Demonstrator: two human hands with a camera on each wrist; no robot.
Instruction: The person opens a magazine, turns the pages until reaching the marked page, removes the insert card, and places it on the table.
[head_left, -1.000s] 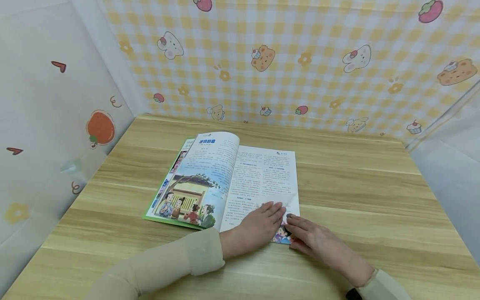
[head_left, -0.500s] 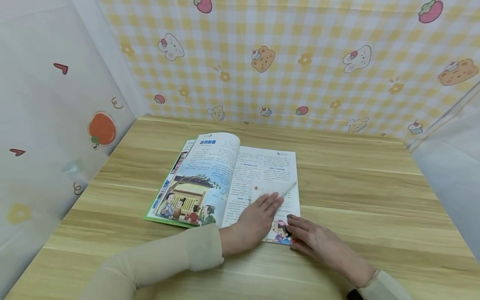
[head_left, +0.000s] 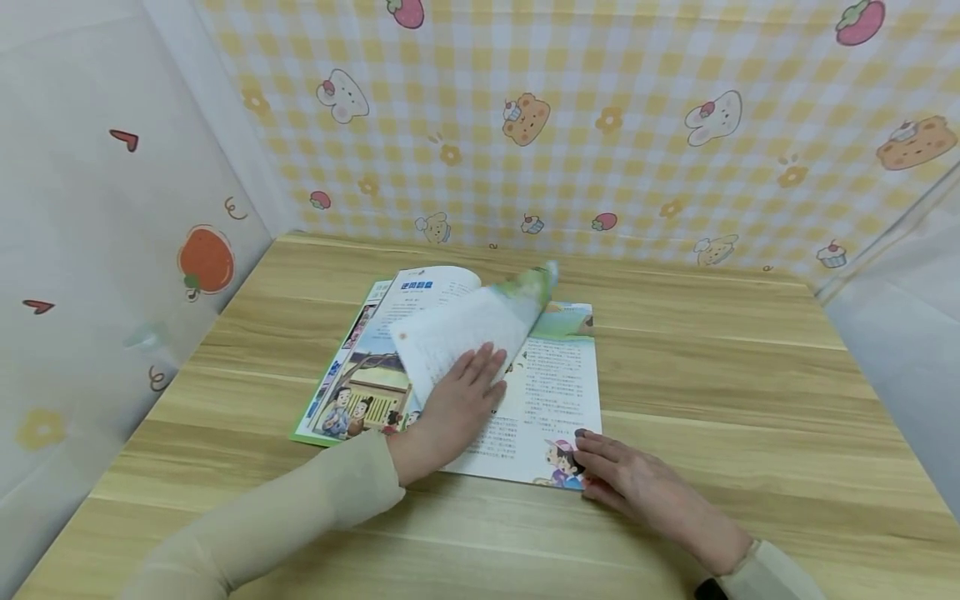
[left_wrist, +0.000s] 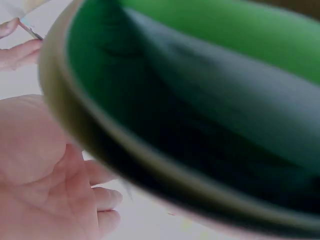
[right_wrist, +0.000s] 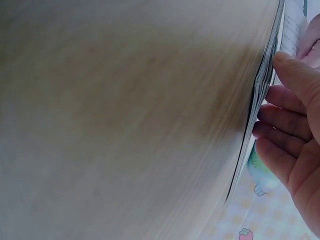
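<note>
An open magazine (head_left: 553, 400) with printed text and cartoon pictures lies on the wooden table, its green-edged cover showing at the left. My left hand (head_left: 457, 408) lies flat with straight fingers against a turning page (head_left: 450, 329), which is folded over towards the left half. Its palm and spread fingers show in the left wrist view, with the sleeve cuff (left_wrist: 80, 110) covering much of that picture. At the magazine's lower right corner, my right hand (head_left: 633, 483) rests its fingertips on the page edge, fingers nearly straight. In the right wrist view the thumb and fingers touch the stacked page edges (right_wrist: 257, 95).
The wooden table (head_left: 712, 375) extends around the magazine. Behind it hangs a yellow checked cloth (head_left: 570, 108) with cartoon animals and strawberries. A pale sheet (head_left: 82, 208) with printed fruit and hearts walls off the left side.
My left hand has slid leftward, sweeping the lifted page from the lower right corner over towards the left half and uncovering a new page beneath. The right hand stays at the corner.
</note>
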